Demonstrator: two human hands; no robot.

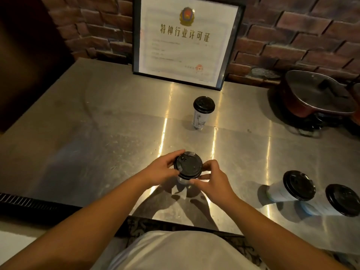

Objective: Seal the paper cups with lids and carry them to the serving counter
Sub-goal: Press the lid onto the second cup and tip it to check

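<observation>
A white paper cup with a black lid stands on the steel counter near its front edge. My left hand wraps the lid's left rim, and my right hand pinches its right rim and the cup below it. The cup's body is mostly hidden by the lid and my fingers. A second lidded cup stands upright farther back, in the middle. Two more lidded cups stand at the right.
A framed certificate leans against the brick wall at the back. A dark pot with a lid sits on a burner at the far right. A black grille runs along the counter's front left edge.
</observation>
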